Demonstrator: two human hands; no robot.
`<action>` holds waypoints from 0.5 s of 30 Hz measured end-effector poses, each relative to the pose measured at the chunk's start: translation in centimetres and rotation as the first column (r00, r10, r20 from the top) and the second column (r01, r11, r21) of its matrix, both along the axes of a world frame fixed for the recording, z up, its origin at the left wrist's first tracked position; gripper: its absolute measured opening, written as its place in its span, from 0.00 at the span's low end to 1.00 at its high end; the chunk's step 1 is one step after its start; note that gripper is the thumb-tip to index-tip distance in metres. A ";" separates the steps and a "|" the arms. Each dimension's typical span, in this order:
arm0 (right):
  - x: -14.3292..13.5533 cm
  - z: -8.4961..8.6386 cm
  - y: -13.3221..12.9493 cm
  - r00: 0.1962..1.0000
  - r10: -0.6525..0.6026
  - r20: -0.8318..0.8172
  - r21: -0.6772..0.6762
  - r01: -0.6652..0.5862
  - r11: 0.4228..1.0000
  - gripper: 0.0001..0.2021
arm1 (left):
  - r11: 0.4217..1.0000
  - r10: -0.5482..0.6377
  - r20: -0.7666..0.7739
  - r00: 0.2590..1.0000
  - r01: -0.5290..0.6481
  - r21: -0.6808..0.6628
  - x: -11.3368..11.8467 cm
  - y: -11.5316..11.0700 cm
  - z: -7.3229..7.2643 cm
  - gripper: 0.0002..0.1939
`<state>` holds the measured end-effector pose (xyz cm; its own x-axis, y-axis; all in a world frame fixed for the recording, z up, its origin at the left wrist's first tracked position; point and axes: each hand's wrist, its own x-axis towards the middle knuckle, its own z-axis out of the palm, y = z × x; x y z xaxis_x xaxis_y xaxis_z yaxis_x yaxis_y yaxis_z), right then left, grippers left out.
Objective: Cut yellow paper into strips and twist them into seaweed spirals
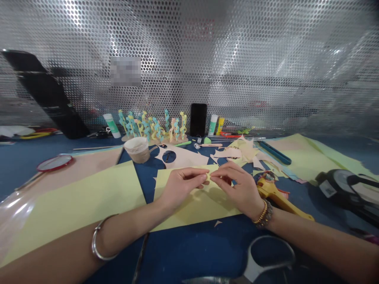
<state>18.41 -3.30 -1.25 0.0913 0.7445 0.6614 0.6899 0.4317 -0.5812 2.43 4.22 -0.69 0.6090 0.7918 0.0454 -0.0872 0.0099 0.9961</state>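
Observation:
My left hand and my right hand meet fingertip to fingertip above a pale yellow paper sheet. Both are closed in a pinch on a small yellow paper piece, mostly hidden by the fingers. Scissors with a grey handle lie at the near edge, below my right wrist. Close to that wrist, on its far side, is a yellow-handled tool. A tiny pink paper scrap rests just in front of the sheet.
Twisted paper strips stand on a pink base at the back, near a paper cup, glue sticks and a phone. Cut paper scraps lie beyond my hands. A black tape dispenser sits right; more yellow paper lies left.

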 end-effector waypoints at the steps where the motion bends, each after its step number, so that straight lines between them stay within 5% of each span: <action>1: 0.0 0.0 0.0 1.000 0.000 0.003 0.001 0.000 1.000 0.03 | 1.000 -0.001 0.001 1.000 0.001 -0.004 0.0 0.0 0.1 0.08; 15: -0.1 0.1 -0.2 0.999 -0.030 0.028 0.000 0.030 1.000 0.03 | 1.000 0.011 0.003 1.000 -0.011 -0.006 0.0 0.0 0.1 0.08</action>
<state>18.27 -3.46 -1.16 0.0947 0.7418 0.6639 0.7187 0.4105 -0.5612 2.45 4.19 -0.64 0.6001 0.7988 0.0431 -0.0908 0.0145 0.9958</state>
